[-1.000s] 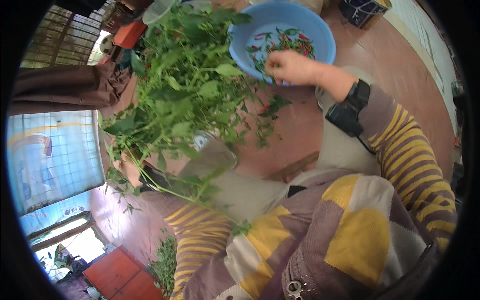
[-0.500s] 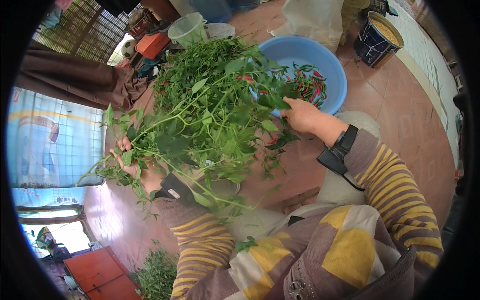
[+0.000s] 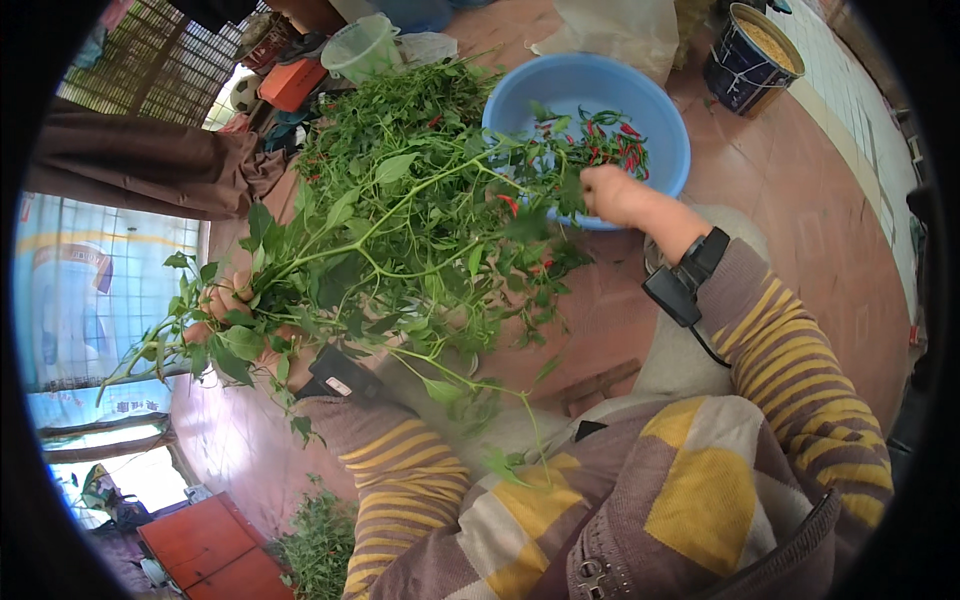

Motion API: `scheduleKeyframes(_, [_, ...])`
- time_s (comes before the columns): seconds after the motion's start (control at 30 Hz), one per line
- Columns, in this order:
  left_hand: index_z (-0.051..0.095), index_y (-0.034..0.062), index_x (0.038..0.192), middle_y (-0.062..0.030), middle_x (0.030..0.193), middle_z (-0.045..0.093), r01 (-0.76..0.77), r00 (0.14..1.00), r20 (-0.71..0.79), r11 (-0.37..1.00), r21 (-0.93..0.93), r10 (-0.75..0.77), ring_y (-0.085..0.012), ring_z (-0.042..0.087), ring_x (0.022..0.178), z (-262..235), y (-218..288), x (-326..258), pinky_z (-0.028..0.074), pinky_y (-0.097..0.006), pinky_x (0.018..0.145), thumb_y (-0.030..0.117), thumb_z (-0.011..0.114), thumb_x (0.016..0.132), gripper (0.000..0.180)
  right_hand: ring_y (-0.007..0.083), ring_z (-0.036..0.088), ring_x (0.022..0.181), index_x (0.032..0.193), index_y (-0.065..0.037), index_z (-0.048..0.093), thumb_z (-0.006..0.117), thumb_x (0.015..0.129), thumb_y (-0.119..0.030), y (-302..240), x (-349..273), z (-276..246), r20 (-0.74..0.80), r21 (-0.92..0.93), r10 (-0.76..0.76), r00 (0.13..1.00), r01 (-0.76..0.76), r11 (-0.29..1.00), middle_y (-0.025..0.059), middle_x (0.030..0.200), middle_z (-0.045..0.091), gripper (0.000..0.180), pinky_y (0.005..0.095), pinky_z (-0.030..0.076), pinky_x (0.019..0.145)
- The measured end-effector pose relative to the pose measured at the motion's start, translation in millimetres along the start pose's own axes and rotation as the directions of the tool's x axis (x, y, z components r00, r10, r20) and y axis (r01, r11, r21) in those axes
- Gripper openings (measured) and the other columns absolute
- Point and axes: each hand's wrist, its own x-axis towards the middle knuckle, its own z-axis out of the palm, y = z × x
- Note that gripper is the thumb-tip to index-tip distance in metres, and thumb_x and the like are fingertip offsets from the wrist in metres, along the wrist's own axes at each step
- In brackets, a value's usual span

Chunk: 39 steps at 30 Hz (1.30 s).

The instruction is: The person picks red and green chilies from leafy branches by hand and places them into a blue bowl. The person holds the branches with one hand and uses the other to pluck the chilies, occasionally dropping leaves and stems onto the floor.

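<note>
Pepper branch [image 3: 352,245] 10 o'clock | left hand [image 3: 228,300] 9 o'clock, fingers wrapped round it | right hand [image 3: 620,195] 2 o'clock, fingers bunched, can't tell on what | best: brace branch firmly, work close to blue tub [image 3: 590,85], 1 o'clock

Daylight glares white at lower left, shining off the floor [image 3: 228,432], with fisheye bending toward the dark rim

Flr [image 3: 800,270]: red-brn tiles | UL: slatted panel [image 3: 155,65], brn cloth [image 3: 140,165] | LL: red furn. [image 3: 215,550], brt light [image 3: 142,480]
</note>
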Motion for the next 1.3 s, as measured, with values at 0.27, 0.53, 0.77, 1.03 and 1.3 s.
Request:
scheduleKeyframes(0.27, [0.048,0.0075,0.108,0.0000,0.081,0.048,0.213,0.946,0.223,0.971,0.113,-0.233,-0.0098,0.045,0.070,7,-20,4,0.039,-0.029,0.070,0.029,0.046,0.091,0.028,0.0095,0.057,0.063,0.090,-0.002,0.063,0.062,0.081,-0.022,-52,1,-52,-0.362,0.729,0.053,0.931,0.248,0.638,0.0053,0.070,0.063,0.022,0.0248,0.045,0.056])
scheduleKeyframes(0.53, [0.056,0.0046,0.107,0.0040,0.072,0.051,0.371,0.905,-0.048,0.728,0.577,-0.424,-0.0041,0.042,0.059,92,-112,-34,0.034,-0.018,0.053,0.022,0.058,0.087,0.027,0.0296,0.061,0.074,0.081,-0.002,0.065,0.056,0.073,-0.017,-165,11,-56,-0.370,0.296,-0.549,0.749,0.655,0.695,0.0154,0.078,0.064,0.020,0.0371,0.048,0.066])
scheduleKeyframes(0.77, [0.060,0.0072,0.098,0.0005,0.078,0.056,0.510,0.856,-0.197,0.720,0.470,-0.478,-0.0089,0.049,0.065,105,-119,-38,0.037,-0.021,0.058,0.025,0.067,0.082,0.026,0.0346,0.060,0.079,0.079,0.001,0.061,0.055,0.073,-0.009,-188,11,-54,-0.304,0.067,-0.595,0.744,0.640,0.765,0.0188,0.078,0.062,0.014,0.0404,0.047,0.070])
scheduleKeyframes(1.03, [0.060,0.0057,0.087,0.0017,0.061,0.050,0.497,0.865,-0.272,0.644,0.582,-0.422,-0.0082,0.045,0.052,104,-108,-42,0.033,-0.020,0.048,0.022,0.071,0.076,0.023,0.0244,0.061,0.074,0.079,-0.007,0.064,0.058,0.073,-0.010,-188,13,-70,-0.200,0.009,-0.793,0.576,0.810,0.586,0.0073,0.074,0.063,0.009,0.0343,0.046,0.065])
scheduleKeyframes(1.3, [0.054,0.0058,0.092,-0.0049,0.072,0.056,0.545,0.821,-0.172,0.659,0.519,-0.544,-0.0125,0.053,0.060,108,-93,-46,0.042,-0.025,0.055,0.022,0.062,0.079,0.022,0.0176,0.059,0.070,0.088,-0.009,0.066,0.064,0.076,-0.019,-183,12,-80,-0.146,0.180,-0.800,0.581,0.811,0.557,0.0047,0.075,0.064,0.016,0.0301,0.046,0.066])
